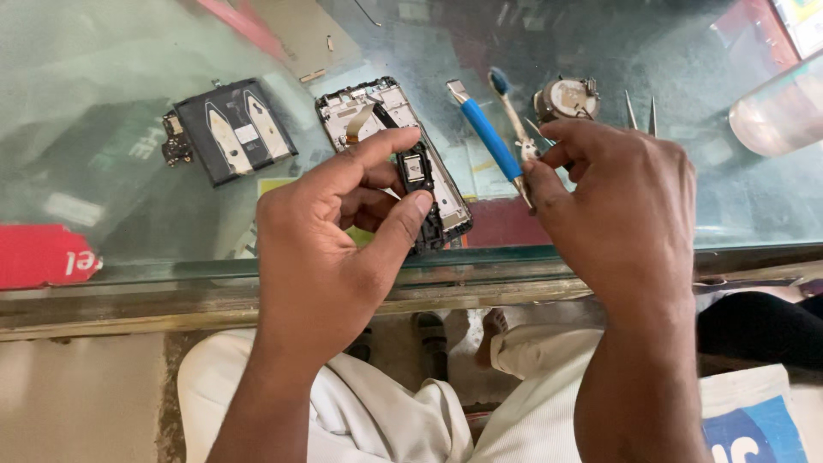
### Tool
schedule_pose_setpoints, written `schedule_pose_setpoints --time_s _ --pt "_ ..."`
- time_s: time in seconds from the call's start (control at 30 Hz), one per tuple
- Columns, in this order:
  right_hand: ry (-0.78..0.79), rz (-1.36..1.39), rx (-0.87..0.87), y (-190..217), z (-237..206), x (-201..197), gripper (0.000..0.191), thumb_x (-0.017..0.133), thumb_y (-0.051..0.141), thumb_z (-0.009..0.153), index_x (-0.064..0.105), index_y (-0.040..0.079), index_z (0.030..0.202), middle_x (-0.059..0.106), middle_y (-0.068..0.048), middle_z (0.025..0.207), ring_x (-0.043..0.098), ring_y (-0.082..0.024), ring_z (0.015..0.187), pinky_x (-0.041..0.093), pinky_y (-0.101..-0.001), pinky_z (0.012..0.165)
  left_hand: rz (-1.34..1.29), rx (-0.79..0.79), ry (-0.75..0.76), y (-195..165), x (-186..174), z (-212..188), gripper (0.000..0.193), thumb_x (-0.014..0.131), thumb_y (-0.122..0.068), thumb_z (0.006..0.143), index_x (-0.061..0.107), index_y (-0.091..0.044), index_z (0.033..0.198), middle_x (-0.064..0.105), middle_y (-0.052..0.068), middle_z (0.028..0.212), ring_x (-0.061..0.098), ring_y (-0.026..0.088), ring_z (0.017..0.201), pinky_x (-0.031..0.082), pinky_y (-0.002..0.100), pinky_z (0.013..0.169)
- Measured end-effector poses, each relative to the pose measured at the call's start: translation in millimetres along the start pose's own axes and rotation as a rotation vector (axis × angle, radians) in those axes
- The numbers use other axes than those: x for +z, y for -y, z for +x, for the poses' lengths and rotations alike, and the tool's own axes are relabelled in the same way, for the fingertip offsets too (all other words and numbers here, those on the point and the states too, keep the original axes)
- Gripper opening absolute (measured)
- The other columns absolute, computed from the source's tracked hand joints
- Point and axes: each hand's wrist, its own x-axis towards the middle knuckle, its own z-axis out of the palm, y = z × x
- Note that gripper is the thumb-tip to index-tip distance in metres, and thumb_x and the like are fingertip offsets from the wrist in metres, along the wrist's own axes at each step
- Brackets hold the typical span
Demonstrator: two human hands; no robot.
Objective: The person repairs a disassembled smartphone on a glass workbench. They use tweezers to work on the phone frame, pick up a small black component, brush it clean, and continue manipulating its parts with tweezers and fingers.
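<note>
Small black module [417, 170], upright over glass counter [103, 103]

Both forearms are bare, without sleeves; white cloth trousers [386, 420] cover the lap below the glass counter [257, 274].

Head view, close, steeply downward

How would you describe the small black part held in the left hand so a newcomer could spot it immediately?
Start at the glass counter, then find the opened phone frame at its middle. Just in front, the left hand pinches a small black plastic module between thumb and forefinger. Unlike the flat battery panel nearby, it is tiny and off the glass.
</note>
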Motion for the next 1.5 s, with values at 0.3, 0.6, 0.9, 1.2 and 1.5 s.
schedule_pose_setpoints --time_s 0.3,0.6,0.9,1.2,1.5 --pt "-0.163 0.027 -0.022 -2.9 1.1 4.8 0.018 0.073 0.007 0.090 0.078 0.004 0.107 0.074 -0.010 0.090 0.066 -0.022 0.075 0.053 -0.0409 0.074 0.097 0.001 0.033 -4.0 -2.3 -0.7 0.052 0.079 0.001 0.083 0.068 -0.005 0.134 0.071 0.004 0.098 0.067 0.006 0.076 0.059 0.021 0.069" --pt "-0.260 0.447 -0.047 22.4 -68.6 4.3 0.019 0.068 0.001 0.100 0.070 0.000 0.120 0.077 -0.010 0.100 0.073 -0.011 0.071 0.052 -0.0239 0.062 0.099 0.047 0.035 -5.9 -2.4 -0.3 0.058 0.080 0.003 0.080 0.067 -0.005 0.136 0.073 0.006 0.108 0.072 0.007 0.084 0.063 0.022 0.077" --pt "-0.134 0.482 -0.123 14.9 -93.3 13.1 0.036 0.070 -0.002 0.094 0.068 0.003 0.130 0.071 -0.013 0.091 0.061 -0.011 0.071 0.046 -0.0235 0.059 0.021 -0.008 0.089 -7.6 -5.9 -1.7 0.072 0.081 0.006 0.074 0.061 -0.006 0.142 0.071 0.008 0.119 0.073 0.008 0.084 0.062 0.022 0.078" --pt "-0.127 0.495 -0.202 4.3 -90.9 6.8 0.033 0.073 -0.001 0.091 0.072 0.003 0.124 0.072 -0.012 0.094 0.065 -0.011 0.072 0.048 -0.0213 0.057 0.053 0.011 0.121 -5.7 -9.1 -2.4 0.075 0.083 0.007 0.072 0.062 -0.008 0.142 0.071 0.006 0.116 0.073 0.008 0.086 0.062 0.022 0.080" --pt "-0.191 0.640 0.017 -6.0 -99.6 4.7 0.032 0.072 -0.004 0.095 0.069 0.000 0.127 0.073 -0.015 0.107 0.074 -0.015 0.089 0.058 -0.0235 0.075 -0.063 0.001 0.130 -4.5 -9.5 -3.1 0.073 0.077 0.013 0.077 0.060 -0.008 0.145 0.070 0.006 0.124 0.066 0.008 0.090 0.059 0.023 0.083"
